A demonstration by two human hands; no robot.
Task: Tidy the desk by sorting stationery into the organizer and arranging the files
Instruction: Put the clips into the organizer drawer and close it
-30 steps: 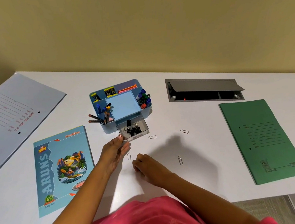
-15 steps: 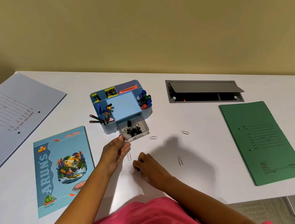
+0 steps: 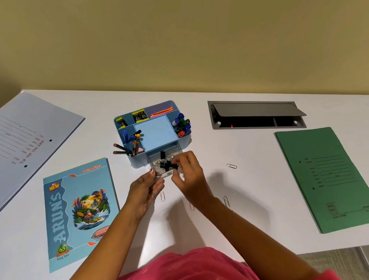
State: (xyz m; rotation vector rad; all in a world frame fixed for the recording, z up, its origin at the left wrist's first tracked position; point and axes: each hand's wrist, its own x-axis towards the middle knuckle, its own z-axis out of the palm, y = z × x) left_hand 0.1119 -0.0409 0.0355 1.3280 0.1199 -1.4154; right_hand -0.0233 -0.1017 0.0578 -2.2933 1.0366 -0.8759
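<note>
The right hand [image 3: 188,173] hovered over the organizer's [image 3: 153,131] clear drawer [image 3: 160,175], which stood pulled out at the front. Its fingertips pinched a black binder clip [image 3: 174,165] just above the heap of clips already inside. The left hand [image 3: 145,188] appeared to grip the drawer's near left corner between finger and thumb, probably to steady it. The likeliest slip was a release too near the drawer's front lip, bouncing the clip out onto the desk [image 3: 253,223], and the crowded heap made that easier. A tug from the left hand could also drag the drawer free or shift the whole organizer. Pencils [image 3: 122,148] leaning out of the left compartment sat close enough to be knocked by a careless wrist. Several paper clips [image 3: 226,201] lay loose near the forearms, thin and flat, probably awkward to lift and easy to sweep toward the near edge. Open desk lay to the right, between the drawer and the green file [image 3: 329,178]. The notebook [image 3: 78,211] hemmed the left, with the pale file [image 3: 23,142] farther off.
</note>
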